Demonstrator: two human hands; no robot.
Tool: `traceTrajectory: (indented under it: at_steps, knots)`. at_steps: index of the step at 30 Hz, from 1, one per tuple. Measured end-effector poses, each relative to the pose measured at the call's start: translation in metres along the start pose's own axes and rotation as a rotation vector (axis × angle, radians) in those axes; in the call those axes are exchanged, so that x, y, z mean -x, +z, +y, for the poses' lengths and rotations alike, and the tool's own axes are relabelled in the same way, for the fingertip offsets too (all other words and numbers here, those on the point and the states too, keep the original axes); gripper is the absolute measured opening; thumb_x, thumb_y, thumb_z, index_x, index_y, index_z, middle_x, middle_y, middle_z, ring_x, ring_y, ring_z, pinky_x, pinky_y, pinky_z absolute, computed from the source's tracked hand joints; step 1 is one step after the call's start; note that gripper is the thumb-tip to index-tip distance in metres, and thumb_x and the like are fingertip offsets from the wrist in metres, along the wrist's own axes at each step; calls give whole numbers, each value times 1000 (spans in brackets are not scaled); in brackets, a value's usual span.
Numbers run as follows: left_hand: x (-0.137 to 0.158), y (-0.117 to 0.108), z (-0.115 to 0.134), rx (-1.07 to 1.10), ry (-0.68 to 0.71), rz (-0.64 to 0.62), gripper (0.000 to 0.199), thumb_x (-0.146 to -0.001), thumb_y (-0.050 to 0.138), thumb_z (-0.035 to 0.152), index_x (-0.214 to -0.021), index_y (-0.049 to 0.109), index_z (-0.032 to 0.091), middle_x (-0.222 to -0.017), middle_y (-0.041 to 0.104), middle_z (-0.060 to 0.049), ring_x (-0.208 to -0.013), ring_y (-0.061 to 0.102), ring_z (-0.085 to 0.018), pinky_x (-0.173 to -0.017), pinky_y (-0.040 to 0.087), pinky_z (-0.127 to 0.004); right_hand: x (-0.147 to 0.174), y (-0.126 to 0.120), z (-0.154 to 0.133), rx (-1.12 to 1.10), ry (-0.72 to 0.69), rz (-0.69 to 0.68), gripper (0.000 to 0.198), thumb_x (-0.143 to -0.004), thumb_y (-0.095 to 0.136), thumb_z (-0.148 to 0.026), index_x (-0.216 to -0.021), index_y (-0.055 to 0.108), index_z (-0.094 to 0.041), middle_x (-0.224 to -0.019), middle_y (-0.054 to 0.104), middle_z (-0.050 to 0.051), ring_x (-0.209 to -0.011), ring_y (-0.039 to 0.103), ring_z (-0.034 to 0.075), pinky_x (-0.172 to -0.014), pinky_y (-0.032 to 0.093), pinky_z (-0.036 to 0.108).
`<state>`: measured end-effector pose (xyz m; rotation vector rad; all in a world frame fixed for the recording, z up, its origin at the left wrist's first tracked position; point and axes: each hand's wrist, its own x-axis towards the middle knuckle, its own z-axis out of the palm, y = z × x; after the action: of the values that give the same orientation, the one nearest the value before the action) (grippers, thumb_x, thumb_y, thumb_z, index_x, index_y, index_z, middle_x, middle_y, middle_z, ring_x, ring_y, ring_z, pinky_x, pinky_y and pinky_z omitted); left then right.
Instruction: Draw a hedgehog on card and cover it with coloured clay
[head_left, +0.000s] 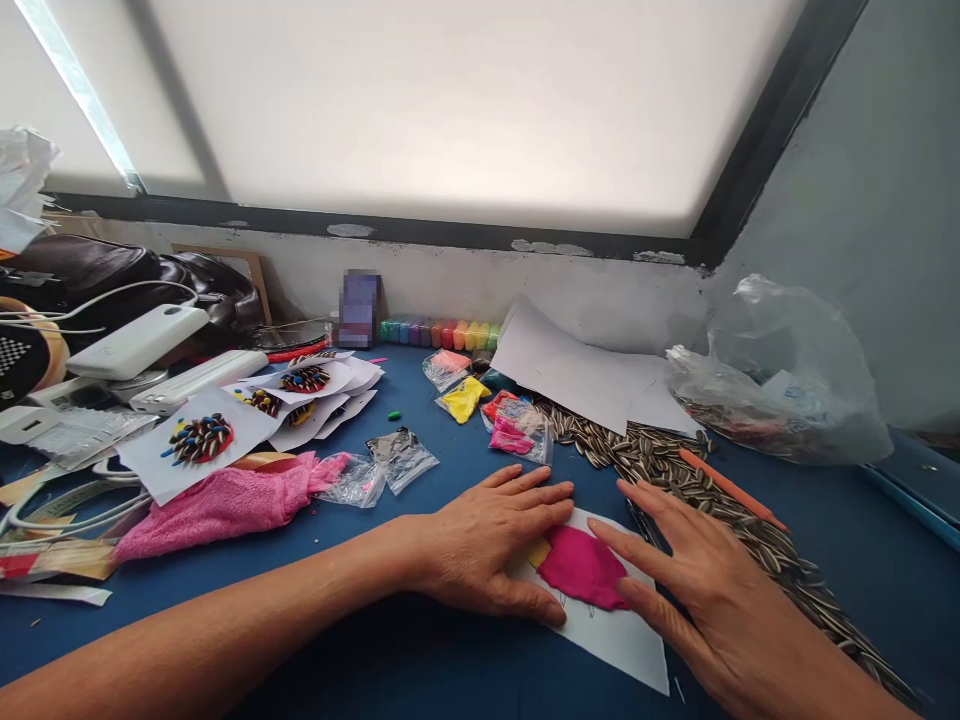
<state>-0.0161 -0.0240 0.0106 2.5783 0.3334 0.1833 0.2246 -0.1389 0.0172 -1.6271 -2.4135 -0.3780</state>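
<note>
On one white sheet (622, 645), one pink patch (581, 570), between left hand (484, 545) and right hand (709, 575), both spread

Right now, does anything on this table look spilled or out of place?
Yes: striped seeds lie loose in a long, uneven heap across the blue table, beside the right hand. They look spilled because no container holds them, though that may be deliberate. An orange stick lies on top.

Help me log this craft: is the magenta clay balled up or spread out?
Spread out: the magenta clay forms a broad, rounded patch on the white paper, between the left hand and right hand.
</note>
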Motion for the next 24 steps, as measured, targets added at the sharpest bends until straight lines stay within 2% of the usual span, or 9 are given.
traceTrajectory:
  at_steps: [6,13,20,24]
  knots:
    - [1,0,1,2,-12,-5,85,-83,54,71,-151,33,23,-161,20,-6,-151,10,-30,-123,6,-50,1,3,-7,23,-41,-31,43,-94,46,-55,-128,65,-38,-138,59,17,-127,55,36,-90,54,59]
    - [1,0,1,1,-17,10,86,-81,57,71,-151,34,26,-161,22,-5,-150,12,-31,-123,9,-50,2,3,2,29,11,-27,48,-97,37,-55,-128,66,-33,-136,60,20,-123,58,38,-88,54,60]
    - [1,0,1,4,-20,-2,87,-83,54,71,-152,32,22,-161,20,-6,-151,11,-30,-123,7,-48,1,-4,-5,-51,52,-150,48,-93,44,-61,-129,65,-38,-141,57,15,-129,53,38,-94,49,63]
    - [0,-1,2,6,-25,0,89,-82,54,72,-152,31,23,-161,21,-5,-150,12,-30,-123,7,-47,0,-3,-6,-88,82,-148,47,-95,41,-59,-126,67,-36,-142,56,14,-129,53,37,-96,48,63]
